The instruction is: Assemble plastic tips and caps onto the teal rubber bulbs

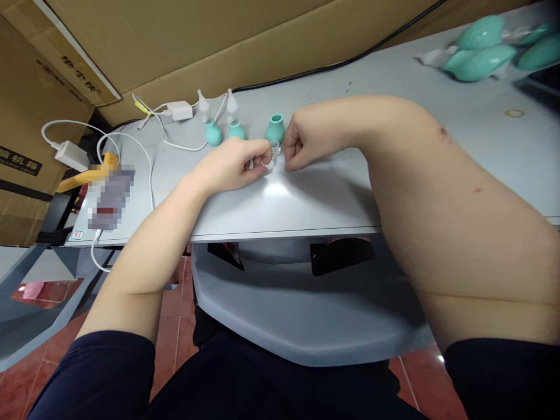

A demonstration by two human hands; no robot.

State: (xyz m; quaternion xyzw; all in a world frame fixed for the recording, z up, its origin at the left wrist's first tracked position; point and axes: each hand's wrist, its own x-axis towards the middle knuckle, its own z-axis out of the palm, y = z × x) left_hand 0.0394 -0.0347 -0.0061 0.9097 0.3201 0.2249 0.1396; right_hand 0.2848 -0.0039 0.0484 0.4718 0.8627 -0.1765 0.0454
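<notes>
Over the grey table, my left hand [249, 160] is closed in a pinch on a small clear plastic piece [275, 148], with a whitish round part at its lower end. Just to the right, my right hand [301, 143] has its fingers curled together; anything inside them is hidden. Right behind the clear piece stands an open-necked teal rubber bulb [275, 128]. Left of it are two more teal bulbs, one at the left [213, 134] and one partly behind my left hand [236, 129]. White-tipped clear nozzles [203, 106] rise above these two.
A white charger [179, 111] and cables lie at the back left, near a blurred-out phone [112, 198] on a yellow stand [87, 177]. Several bagged teal pieces [481, 58] rest at the far right. A cardboard wall [245, 41] and black cable border the back. A grey chair [297, 315] is below.
</notes>
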